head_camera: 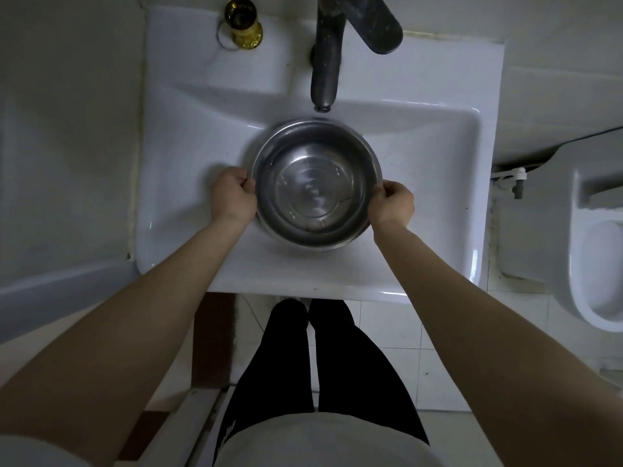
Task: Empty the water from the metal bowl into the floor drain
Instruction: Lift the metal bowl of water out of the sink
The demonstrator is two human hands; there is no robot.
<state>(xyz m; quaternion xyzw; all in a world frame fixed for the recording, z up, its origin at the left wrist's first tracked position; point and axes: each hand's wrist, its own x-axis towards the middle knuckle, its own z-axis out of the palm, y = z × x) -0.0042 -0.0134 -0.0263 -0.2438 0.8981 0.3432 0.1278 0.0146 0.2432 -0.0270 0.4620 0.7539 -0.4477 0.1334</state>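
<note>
Both arms reaching forward: left hand and right hand are gripping opposite rims of the metal bowl, sitting in the sink under the faucet. Water level is hard to read.

Both bare forearms reach forward and converge slightly, elbows wide. The left hand is curled, knuckles up, fingers pinched onto the left rim of the metal bowl. The right hand mirrors it on the right rim — thumb on top, wrist straight — both hands at one level.
</note>
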